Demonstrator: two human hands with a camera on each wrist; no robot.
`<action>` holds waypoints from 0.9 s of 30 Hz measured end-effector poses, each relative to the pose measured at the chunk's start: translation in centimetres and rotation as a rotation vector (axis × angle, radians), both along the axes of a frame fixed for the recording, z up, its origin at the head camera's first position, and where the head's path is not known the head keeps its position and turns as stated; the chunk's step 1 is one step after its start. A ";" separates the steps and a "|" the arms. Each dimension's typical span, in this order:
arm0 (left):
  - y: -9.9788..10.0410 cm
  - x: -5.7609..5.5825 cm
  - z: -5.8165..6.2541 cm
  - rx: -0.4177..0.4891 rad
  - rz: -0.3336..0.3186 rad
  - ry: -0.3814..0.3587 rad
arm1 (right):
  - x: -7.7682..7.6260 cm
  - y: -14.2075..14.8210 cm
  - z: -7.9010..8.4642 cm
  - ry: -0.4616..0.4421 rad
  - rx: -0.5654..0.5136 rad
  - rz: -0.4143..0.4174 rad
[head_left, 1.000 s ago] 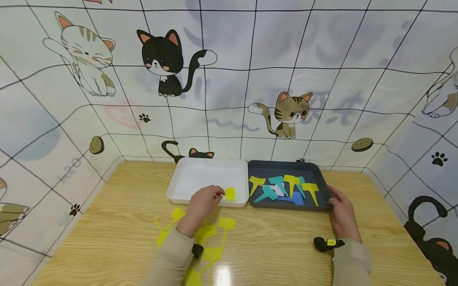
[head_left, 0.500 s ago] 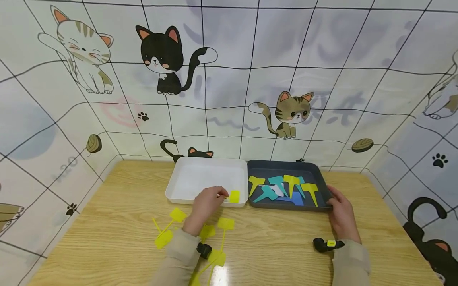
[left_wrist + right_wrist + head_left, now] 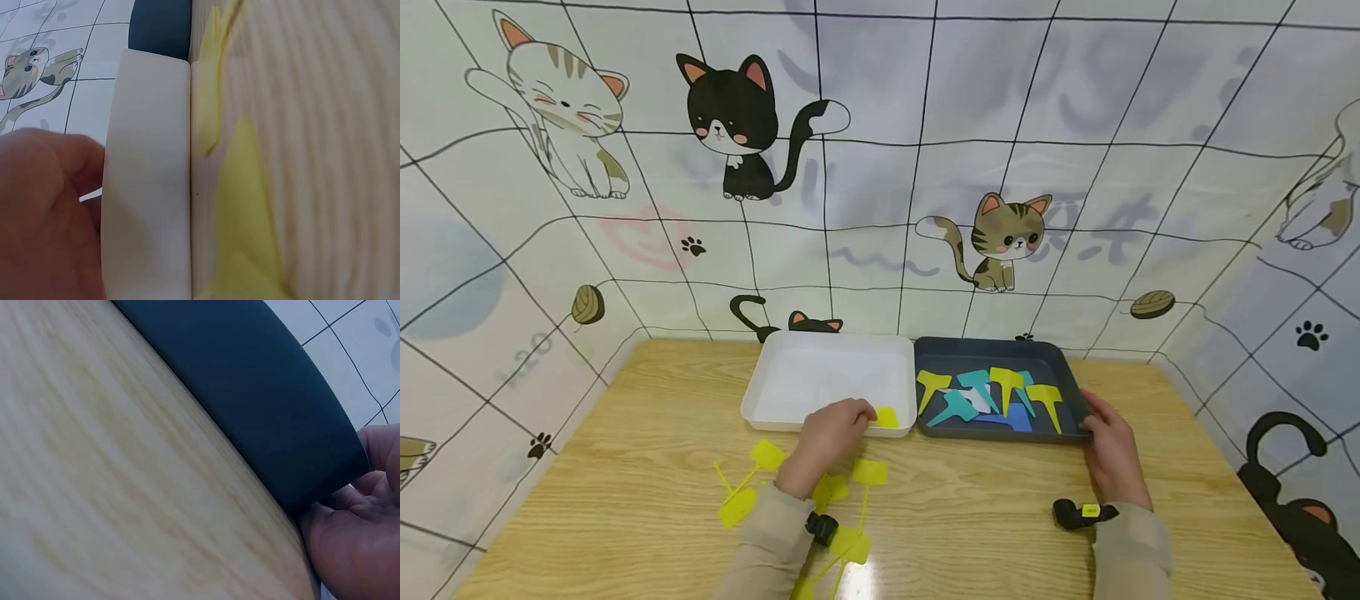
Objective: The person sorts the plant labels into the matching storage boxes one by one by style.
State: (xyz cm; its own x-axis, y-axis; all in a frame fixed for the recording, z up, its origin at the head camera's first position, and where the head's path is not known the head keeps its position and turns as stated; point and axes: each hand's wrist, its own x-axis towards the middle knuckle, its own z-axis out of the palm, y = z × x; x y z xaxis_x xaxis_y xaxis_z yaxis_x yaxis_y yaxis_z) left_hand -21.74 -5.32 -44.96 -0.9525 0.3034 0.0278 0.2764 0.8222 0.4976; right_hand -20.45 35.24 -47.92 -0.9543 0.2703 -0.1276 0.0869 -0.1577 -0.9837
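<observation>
My left hand (image 3: 831,437) reaches over the front wall of the white tray (image 3: 816,367), fingers curled, pinching a yellow plant label (image 3: 887,417) low by the tray's front right corner. Its stem is hidden by the fingers. In the left wrist view the hand (image 3: 47,212) shows behind the tray's wall (image 3: 149,162). My right hand (image 3: 1116,450) grips the dark grey tray (image 3: 981,352) at its front right corner, thumb over the rim. From the right wrist, the fingers (image 3: 350,544) show under the tray's corner.
In the dark tray lie several T-shaped labels, including a yellow one (image 3: 1045,398), a teal one (image 3: 953,407) and a blue one (image 3: 1018,417). More yellow labels (image 3: 870,472) with long stems lie scattered on the wooden table (image 3: 985,517). Cat-print cloth (image 3: 880,192) hangs behind.
The yellow label in the left hand has come down and flatter toward the white tray's front right corner. The right hand has stayed on the dark tray.
</observation>
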 end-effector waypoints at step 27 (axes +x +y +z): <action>-3.7 3.1 4.5 0.119 -0.164 0.036 | -0.3 0.1 -0.2 0.032 -0.058 0.005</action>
State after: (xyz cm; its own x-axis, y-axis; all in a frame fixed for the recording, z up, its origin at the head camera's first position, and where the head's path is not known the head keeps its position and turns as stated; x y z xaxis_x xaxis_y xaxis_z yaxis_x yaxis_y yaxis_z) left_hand -18.68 -9.05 -40.48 -0.8884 0.4469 0.1055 0.4209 0.7008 0.5759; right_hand -20.76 35.35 -48.10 -0.9594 0.2586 -0.1122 0.0563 -0.2141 -0.9752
